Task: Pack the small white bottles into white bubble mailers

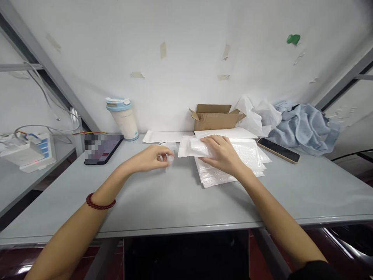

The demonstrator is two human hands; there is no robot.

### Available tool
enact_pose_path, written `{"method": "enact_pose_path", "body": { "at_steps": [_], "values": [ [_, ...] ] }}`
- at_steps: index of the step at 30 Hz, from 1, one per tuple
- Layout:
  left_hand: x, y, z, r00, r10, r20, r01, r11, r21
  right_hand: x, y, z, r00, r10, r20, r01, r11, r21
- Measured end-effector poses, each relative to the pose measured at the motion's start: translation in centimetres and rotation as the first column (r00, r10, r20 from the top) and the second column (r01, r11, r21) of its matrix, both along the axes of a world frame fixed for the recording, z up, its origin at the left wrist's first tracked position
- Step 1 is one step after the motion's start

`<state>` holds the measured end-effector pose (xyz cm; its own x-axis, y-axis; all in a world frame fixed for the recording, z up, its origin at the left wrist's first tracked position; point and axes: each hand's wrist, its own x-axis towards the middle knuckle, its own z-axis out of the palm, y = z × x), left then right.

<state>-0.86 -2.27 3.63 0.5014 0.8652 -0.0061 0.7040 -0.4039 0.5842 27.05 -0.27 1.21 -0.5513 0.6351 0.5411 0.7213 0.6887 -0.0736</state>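
Note:
My left hand (153, 158) is above the grey table, left of the middle. Thumb and fingertips pinch a small translucent piece (170, 158) with a rounded end; its kind is too blurred to make out. My right hand (220, 151) is closed over a white bubble mailer (186, 147), gripping it from above so that its left end sticks out past the fingers. Beneath that hand lies a fanned stack of white bubble mailers (215, 177), partly covered by the hand and wrist.
Along the wall stand a blue-lidded cup (125, 122), an open cardboard box (215, 120), a white plastic bag (258, 114) and a bluish cloth (304, 126). A tablet (103, 151) lies left, a phone (278, 149) right. A flat white strip (169, 136) lies at the back.

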Motion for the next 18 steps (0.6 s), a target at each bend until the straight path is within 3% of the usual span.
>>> {"method": "enact_pose_path", "body": {
  "at_steps": [2, 4, 8, 10, 12, 18],
  "values": [
    [-0.1, -0.1, 0.7, 0.977, 0.086, 0.196, -0.079, 0.996, -0.044, 0.0, 0.0, 0.0, 1.0, -0.004, -0.001, 0.004, 1.0, -0.006],
    [-0.1, -0.1, 1.0, 0.902, 0.183, 0.392, -0.165, 0.983, -0.08, 0.0, 0.0, 0.1, 1.0, -0.007, -0.005, 0.007, 1.0, -0.013],
    [0.2, 0.4, 0.4, 0.593, 0.307, 0.745, -0.29, 0.944, -0.158, 0.0, -0.1, 0.1, 1.0, -0.017, -0.021, 0.017, 1.0, -0.018],
    [0.6, 0.6, -0.1, 0.494, 0.309, 0.812, -0.3, 0.938, -0.175, 0.0, -0.1, 0.1, 1.0, -0.018, -0.023, 0.018, 1.0, -0.011],
    [1.1, 0.6, -0.5, 0.495, 0.301, 0.815, -0.301, 0.939, -0.164, 0.0, -0.1, 0.1, 1.0, -0.011, -0.024, 0.011, 1.0, -0.001],
    [2.7, 0.1, -1.7, 0.601, 0.331, 0.727, -0.265, 0.941, -0.209, -0.2, -0.2, 0.0, 1.0, 0.009, -0.027, -0.009, 1.0, 0.003]
  ]
}}
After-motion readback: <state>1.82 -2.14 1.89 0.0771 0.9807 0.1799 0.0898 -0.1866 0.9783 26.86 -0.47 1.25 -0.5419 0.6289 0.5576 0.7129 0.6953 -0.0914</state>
